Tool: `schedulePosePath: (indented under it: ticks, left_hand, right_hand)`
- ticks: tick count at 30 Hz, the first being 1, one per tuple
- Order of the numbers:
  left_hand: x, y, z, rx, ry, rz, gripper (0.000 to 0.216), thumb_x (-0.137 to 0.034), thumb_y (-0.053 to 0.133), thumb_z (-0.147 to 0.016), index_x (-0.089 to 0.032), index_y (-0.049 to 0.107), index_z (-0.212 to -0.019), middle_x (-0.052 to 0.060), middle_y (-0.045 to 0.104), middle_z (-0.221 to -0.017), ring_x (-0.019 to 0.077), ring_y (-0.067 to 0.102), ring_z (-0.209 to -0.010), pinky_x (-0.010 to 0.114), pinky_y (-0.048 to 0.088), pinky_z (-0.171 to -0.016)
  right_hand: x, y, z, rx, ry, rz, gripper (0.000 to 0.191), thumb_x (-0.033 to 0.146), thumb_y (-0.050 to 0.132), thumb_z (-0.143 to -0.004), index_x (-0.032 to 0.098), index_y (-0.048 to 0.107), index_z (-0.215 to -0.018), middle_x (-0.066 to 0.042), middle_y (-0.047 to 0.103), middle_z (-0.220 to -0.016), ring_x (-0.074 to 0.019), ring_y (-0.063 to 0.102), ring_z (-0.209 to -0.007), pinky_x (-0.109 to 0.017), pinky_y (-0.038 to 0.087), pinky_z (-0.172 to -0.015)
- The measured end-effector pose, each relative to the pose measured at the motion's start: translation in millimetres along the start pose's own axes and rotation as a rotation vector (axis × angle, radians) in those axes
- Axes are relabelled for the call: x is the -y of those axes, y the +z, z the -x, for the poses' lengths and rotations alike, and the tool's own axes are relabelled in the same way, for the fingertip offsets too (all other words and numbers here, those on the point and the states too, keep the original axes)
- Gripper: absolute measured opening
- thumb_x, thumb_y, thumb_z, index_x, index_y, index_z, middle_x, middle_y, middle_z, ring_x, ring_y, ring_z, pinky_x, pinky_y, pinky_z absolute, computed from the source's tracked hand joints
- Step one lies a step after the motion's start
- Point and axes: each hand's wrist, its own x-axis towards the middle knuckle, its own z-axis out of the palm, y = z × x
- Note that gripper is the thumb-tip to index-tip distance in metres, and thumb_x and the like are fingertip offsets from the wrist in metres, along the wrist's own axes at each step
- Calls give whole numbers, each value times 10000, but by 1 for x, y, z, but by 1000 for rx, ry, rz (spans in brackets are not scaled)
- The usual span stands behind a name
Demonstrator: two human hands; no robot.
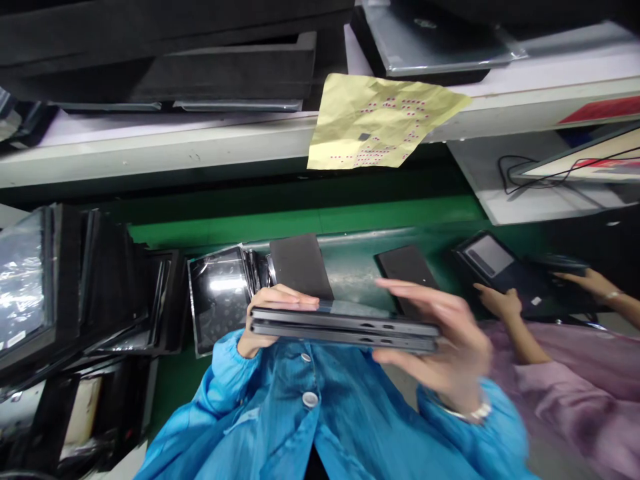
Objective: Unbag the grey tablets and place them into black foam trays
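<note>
I hold a closed grey laptop (345, 328) edge-on in front of my blue smock, its side ports facing me. My left hand (273, 313) grips the laptop's left end, fingers curled over the top. At the right end is my right hand (445, 347), blurred by motion. Its fingers reach over the lid and under the base, and a watch sits on the wrist. Beyond the laptop, two dark foam pads (300, 265) lie on the green belt (310, 223).
Stacks of bagged laptops and black trays (75, 287) fill the left side. A white shelf (150, 150) above carries trays, a bagged laptop (435, 37) and a yellow sheet (375, 120) with red dots. At right, a co-worker in pink (575, 373) handles an open device (500, 267).
</note>
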Motion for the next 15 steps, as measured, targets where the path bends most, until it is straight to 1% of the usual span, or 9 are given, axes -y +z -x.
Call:
schedulePosePath:
  ticks: [1,2,5,7,9,11,12,13,15]
  left_hand:
    - [-6,0,-8,89,49,-38,331,-461,663,-1016,-232,711,-1250,102,846,-1131,291,822,-1041,433,698,-853]
    - [-12,0,-17,188,98,-107,325,-428,643,-1027,-216,691,-1268,119,841,-1142,286,819,-1054,409,691,-846]
    - [-34,2,-42,400,215,-388,254,-204,555,-1013,-182,642,-1250,123,838,-1120,244,828,-1000,323,658,-783]
    - [-48,-1,-52,409,289,-546,259,-158,581,-972,-196,629,-1223,90,838,-1080,224,826,-955,312,636,-780]
    - [-58,-9,-53,254,303,-688,343,-228,768,-905,-223,641,-1223,59,829,-1048,229,814,-944,338,624,-846]
    - [-59,-21,-46,11,223,-701,668,-369,977,-724,-250,639,-1288,52,818,-1052,250,806,-946,379,622,-910]
    - [-55,-27,-40,-109,154,-626,805,-469,1007,-655,-256,627,-1332,56,815,-1044,258,808,-923,397,631,-913]
    - [-49,-31,-34,-209,82,-504,847,-565,981,-652,-252,620,-1352,56,815,-1004,255,811,-868,401,647,-875]
    - [-34,-35,-23,-366,-21,-235,644,-647,879,-757,-227,683,-1204,23,791,-824,219,787,-676,351,659,-698]
  right_hand:
    - [12,-7,-14,45,-84,106,882,292,911,-837,391,482,-1601,-90,715,-1379,-361,704,-1279,-584,648,-1032]
    - [22,-12,-27,153,-103,203,805,258,881,-869,406,519,-1572,-76,719,-1371,-347,698,-1292,-562,641,-1059]
    - [32,-15,-47,400,-255,298,420,164,622,-1044,295,654,-1442,-77,786,-1159,-246,790,-1041,-360,704,-855]
    - [26,-9,-44,355,-319,218,431,113,585,-1042,226,641,-1455,-93,791,-1078,-235,801,-944,-321,703,-733]
    - [17,-3,-34,162,-285,120,554,87,674,-983,217,593,-1516,-104,791,-1103,-259,806,-963,-342,715,-702]
    - [12,1,-23,-39,-222,25,688,50,766,-903,247,579,-1535,-78,796,-1101,-251,809,-911,-347,729,-669]
    - [10,3,-18,-115,-196,-16,715,35,793,-872,260,594,-1520,-60,795,-1084,-240,806,-860,-349,735,-653]
    - [9,5,-13,-163,-176,-53,729,25,813,-846,273,610,-1501,-48,788,-1076,-232,799,-812,-362,742,-648]
    - [5,6,-3,-151,-95,-78,776,30,846,-811,346,608,-1480,-29,763,-1125,-227,789,-773,-403,755,-677]
